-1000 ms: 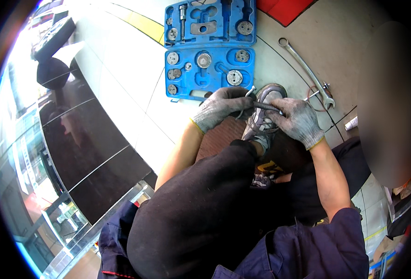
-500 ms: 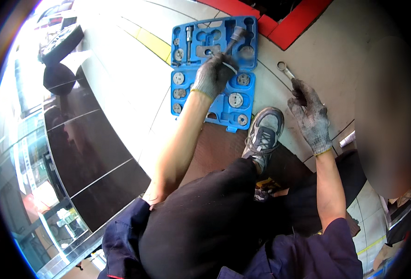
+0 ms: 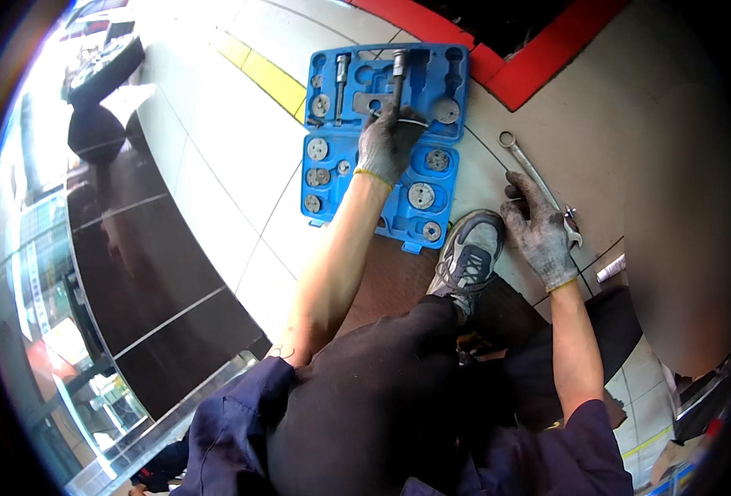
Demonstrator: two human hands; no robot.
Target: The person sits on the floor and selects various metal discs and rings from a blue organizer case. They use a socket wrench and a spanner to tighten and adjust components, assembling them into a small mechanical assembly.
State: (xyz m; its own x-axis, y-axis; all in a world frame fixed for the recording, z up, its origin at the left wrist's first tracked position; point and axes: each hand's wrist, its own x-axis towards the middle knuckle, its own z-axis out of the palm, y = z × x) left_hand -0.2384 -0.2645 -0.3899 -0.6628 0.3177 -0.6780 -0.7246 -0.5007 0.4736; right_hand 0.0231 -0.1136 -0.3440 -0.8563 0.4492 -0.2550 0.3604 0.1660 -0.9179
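Observation:
My left hand, in a grey knit glove, is closed round the dark lower shaft of a brake piston wind-back tool, its silver head pointing away from me. Hand and tool are over an open blue tool case. A second, similar spindle tool lies in the case's far half. Round metal adapter discs sit in its moulded recesses. My right hand, gloved too, hovers at the right with fingers apart and nothing in them. Beside it on the floor lies a combination wrench.
My shoe stands close to the case's near right corner. A small metal piece lies by the wrench's open end. A red frame edges a dark opening beyond. Dark glossy panels run along the left, with a wheel farther off.
The spindle tool has swung from a rightward slant to nearly straight over the case. My right hand has drawn slightly nearer, showing more of the wrench. The view has shifted a little.

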